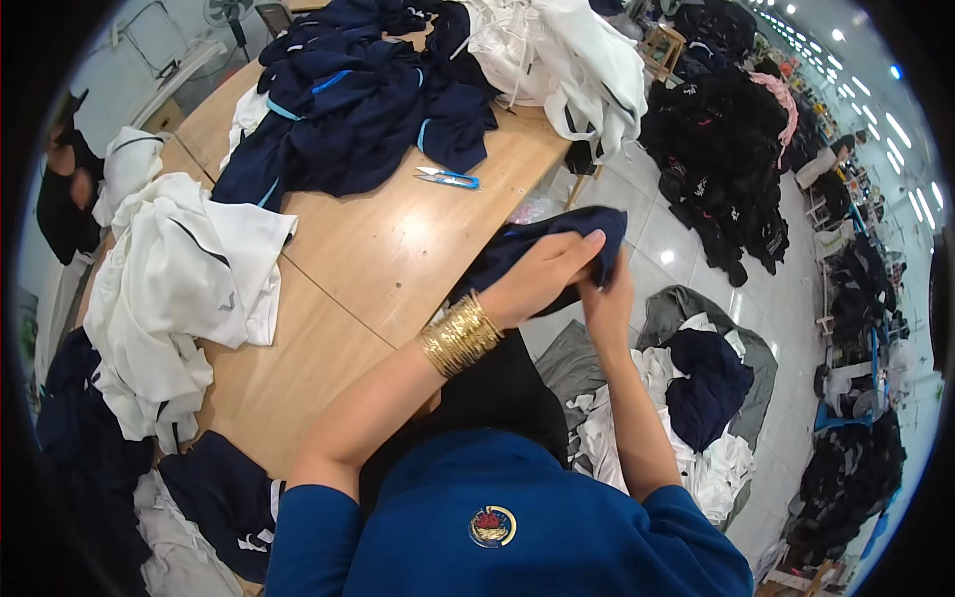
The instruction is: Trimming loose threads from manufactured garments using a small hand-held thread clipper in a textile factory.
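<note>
A navy blue garment [585, 220] is held up off the table's right edge, its far edge folded. My left hand [542, 274], gold bangles on its wrist, is closed on the cloth, with the thumb along the top. Beside it my right hand [607, 297] grips the same garment from the right; its fingertips are partly hidden. On the table beyond my hands lies a pair of thread snips [450, 178] with blue handles.
The wooden table [343, 264] bears a navy garment pile [343, 124] and white garments [179, 269]. More white garments [567, 60] hang over its far right corner. A cloth [758, 368] with white and navy garments lies right on the tiled floor, beyond it a black garment heap [716, 149].
</note>
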The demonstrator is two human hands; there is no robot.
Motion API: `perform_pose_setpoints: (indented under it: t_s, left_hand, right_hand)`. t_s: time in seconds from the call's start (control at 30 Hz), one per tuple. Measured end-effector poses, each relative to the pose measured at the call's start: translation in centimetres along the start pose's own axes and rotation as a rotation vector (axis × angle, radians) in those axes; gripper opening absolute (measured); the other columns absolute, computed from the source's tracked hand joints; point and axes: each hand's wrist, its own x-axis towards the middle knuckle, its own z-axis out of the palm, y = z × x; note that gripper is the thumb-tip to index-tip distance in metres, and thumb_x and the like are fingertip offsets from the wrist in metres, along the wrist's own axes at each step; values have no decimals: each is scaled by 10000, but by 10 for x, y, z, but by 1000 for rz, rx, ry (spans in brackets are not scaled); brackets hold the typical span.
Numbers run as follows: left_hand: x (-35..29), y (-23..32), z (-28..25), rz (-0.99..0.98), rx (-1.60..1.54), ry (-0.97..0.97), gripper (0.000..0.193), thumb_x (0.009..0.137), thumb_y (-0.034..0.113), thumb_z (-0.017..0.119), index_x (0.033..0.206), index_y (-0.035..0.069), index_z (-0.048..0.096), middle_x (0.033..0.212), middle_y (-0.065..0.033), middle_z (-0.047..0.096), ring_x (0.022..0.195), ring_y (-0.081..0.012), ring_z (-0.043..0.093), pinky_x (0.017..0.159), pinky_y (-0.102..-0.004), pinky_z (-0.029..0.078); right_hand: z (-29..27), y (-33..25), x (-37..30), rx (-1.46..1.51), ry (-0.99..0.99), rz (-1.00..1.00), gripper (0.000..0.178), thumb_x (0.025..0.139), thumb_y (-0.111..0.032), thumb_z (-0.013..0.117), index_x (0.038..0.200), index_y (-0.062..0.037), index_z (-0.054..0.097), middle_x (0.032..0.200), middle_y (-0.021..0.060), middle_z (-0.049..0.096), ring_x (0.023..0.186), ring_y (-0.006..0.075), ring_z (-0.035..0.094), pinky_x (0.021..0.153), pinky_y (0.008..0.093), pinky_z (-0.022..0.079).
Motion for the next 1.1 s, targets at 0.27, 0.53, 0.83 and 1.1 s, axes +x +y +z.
perform_pose_setpoints:
  t_s: [0.27,0.53,0.83,1.1]
  left_hand:
    - [-8,11,-73,533,1634,44,417,920,369,427,1038,-5,570,936,-182,629,878,-330,598,766,-373,473]
    - [-18,120,-59,-692,1266,-410,817,901,626,197,1064,-72,588,1116,-257,576,1025,-317,568,921,-347,412]
    - [-64,113,-55,358,1098,-290,423,798,403,640,891,-9,615,701,-146,607,678,-243,591,637,-353,445]
    - [-95,100,-5,356,762,-104,356,786,296,639,844,-51,583,666,-193,578,648,-288,575,616,-368,449]
  right_hand:
    - [-71,-48,46,-214,285,-490,314,669,30,488,944,-60,609,781,154,627,710,262,636,647,323,468]
    - [-160,-2,115,-738,-193,-85,294,651,-13,503,887,-61,671,767,133,650,742,236,635,698,294,465]
    - [-183,-58,108,-75,-309,-244,327,600,-142,501,865,20,606,773,43,597,750,115,550,715,216,417]
    - [-33,-210,35,-52,-797,-450,465,558,-17,553,1021,-22,596,653,-30,457,614,47,442,570,174,320]
